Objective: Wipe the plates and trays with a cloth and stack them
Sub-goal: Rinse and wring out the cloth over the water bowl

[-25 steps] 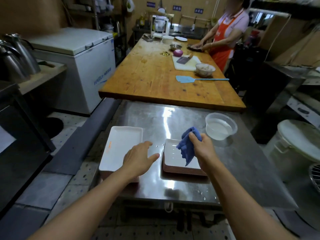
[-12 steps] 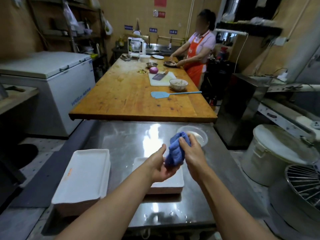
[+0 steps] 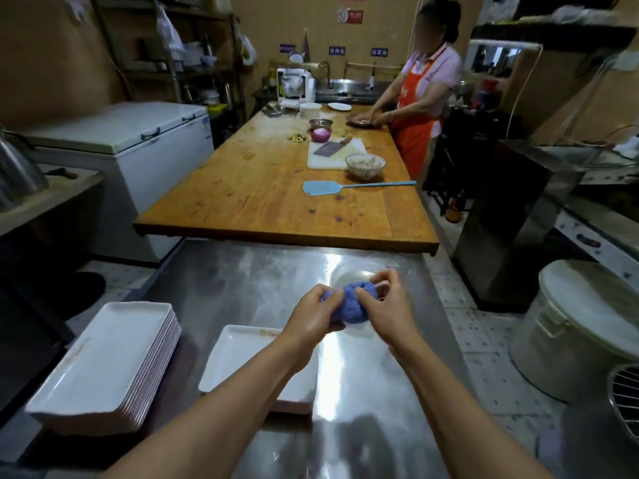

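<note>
A bunched blue cloth is held between both hands above the steel table. My left hand grips its left side and my right hand pinches its right side with curled fingers. Under my left forearm lies a white rectangular tray on top of a low stack, with a brown smear at its far rim. A taller stack of white trays stands at the table's left edge. A clear bowl of water sits just beyond the hands, partly hidden by them.
A long wooden table butts against the steel one and carries a blue spatula, a cutting board with a cleaver and bowls. A person in an orange apron works at its far right. A white lidded bucket stands on the floor at right, a chest freezer at left.
My left hand left the tray stack and joined the right on the cloth. Both hands have lifted with it toward the water bowl, and the view has tilted upward.
</note>
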The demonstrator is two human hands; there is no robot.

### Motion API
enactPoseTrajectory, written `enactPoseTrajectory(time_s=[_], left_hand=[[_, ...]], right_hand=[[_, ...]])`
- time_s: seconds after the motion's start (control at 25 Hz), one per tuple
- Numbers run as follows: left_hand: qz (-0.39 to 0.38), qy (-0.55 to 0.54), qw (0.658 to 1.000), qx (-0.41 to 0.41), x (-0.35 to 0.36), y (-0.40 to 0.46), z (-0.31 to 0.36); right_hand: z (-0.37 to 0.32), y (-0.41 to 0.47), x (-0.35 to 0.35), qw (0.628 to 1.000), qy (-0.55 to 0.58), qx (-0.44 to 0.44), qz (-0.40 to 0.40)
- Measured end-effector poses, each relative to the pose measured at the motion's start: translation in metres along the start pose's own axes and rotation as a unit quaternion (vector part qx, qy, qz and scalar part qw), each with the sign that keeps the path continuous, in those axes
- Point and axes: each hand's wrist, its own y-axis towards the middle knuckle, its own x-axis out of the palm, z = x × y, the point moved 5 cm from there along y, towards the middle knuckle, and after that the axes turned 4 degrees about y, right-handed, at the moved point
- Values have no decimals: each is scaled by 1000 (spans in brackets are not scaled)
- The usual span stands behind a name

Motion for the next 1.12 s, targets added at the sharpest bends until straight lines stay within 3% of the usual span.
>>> enactPoseTrajectory(time_s=[0.2,0.36,0.44,0.56,0.72,0.84,0.92,1.04,1.12], left_hand=[[30,85,996,10,15,19,2],[26,-12,995,-94,9,47,-3],[-5,-83,987,-135,5,60,-7],[-65,-74,987,-126,4,78,-7],[-118,7,990,-75,5,104,-3],[-205,58,977,-18,10,118,7],[-214,170,961,41,16,129,13],[-130,395,896,156,26,151,17],[-99,476,847,213,32,163,15]], right_hand=[[-3,24,-9,996,-53,-61,-37],[8,33,-10,984,16,-85,-157],[9,35,-3,969,-45,-133,-205],[6,46,6,965,-108,-173,-163],[7,69,12,978,-95,-126,-136],[9,88,9,982,-104,-92,-127],[13,105,3,984,-114,-68,-121],[22,131,-1,979,-139,-28,-146],[33,146,0,975,-150,9,-161]])
